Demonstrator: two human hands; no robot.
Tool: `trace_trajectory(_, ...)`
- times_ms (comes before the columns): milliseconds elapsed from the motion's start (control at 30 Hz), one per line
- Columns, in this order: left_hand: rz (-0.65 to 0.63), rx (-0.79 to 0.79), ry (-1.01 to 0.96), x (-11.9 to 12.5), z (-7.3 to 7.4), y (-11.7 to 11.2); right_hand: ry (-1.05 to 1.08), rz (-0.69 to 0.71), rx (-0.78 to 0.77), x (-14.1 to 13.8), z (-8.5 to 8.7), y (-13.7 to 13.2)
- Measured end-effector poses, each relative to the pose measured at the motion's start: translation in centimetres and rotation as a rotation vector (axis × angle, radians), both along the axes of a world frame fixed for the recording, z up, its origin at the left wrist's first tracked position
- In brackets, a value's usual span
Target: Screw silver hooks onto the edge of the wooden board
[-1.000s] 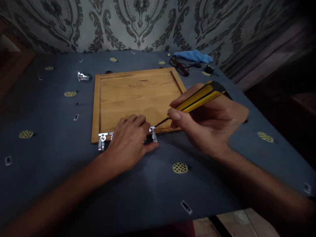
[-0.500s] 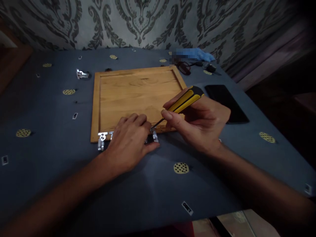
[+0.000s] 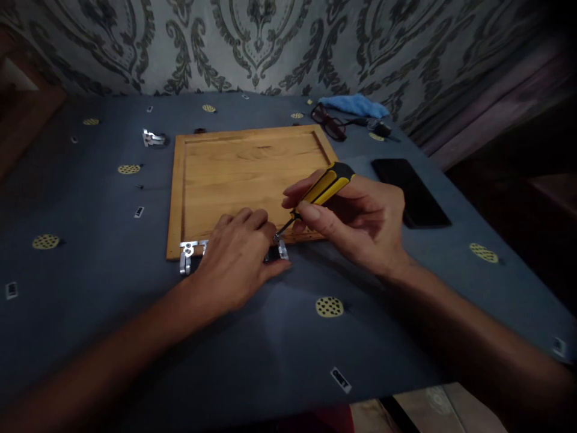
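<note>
A framed wooden cabinet door (image 3: 229,180) lies flat on the table. My left hand (image 3: 237,255) rests over its near edge, fingers curled and pressing a metal hinge (image 3: 282,248) there. Most of that hinge is hidden under the hand. My right hand (image 3: 360,219) grips a yellow and black screwdriver (image 3: 327,185) by the lower handle. Its shaft slants down to the left, with the tip at the hinge beside my left index finger. Another silver hinge (image 3: 186,258) sits at the door's near left corner.
A loose hinge (image 3: 154,139) and a small screw (image 3: 139,186) lie left of the door. To the right is a black phone (image 3: 415,192). Glasses (image 3: 332,124), a blue cloth (image 3: 356,105) and a watch (image 3: 378,127) lie at the back, near the patterned wall.
My right hand and the screwdriver handle have shifted a little left and down, making the shaft steeper. My left hand keeps its place on the hinge. The view has shifted slightly.
</note>
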State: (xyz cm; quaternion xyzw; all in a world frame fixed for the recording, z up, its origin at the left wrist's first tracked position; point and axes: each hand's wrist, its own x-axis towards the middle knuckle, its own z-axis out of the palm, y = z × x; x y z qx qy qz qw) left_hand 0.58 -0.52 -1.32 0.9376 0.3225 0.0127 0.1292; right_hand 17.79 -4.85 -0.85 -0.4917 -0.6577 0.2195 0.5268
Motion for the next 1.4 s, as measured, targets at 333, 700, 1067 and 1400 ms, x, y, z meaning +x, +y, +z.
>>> trace_trajectory(333,0.004,0.001,-0.004,-0.1,-0.1,0.0,0.057,0.010,-0.037,-0.1,0.1,0.0)
trace_trajectory(700,0.000,0.012,-0.040,-0.2,-0.4,-0.1,0.061,0.034,0.054,-0.2,-0.1,0.3)
trace_trajectory(1067,0.007,0.015,-0.017,-0.2,-0.2,-0.1,0.071,0.031,-0.028,0.1,0.4,0.1)
trace_trajectory(1400,-0.007,0.001,-0.025,-0.2,-0.2,0.0,0.036,0.123,-0.091,0.7,0.9,0.3)
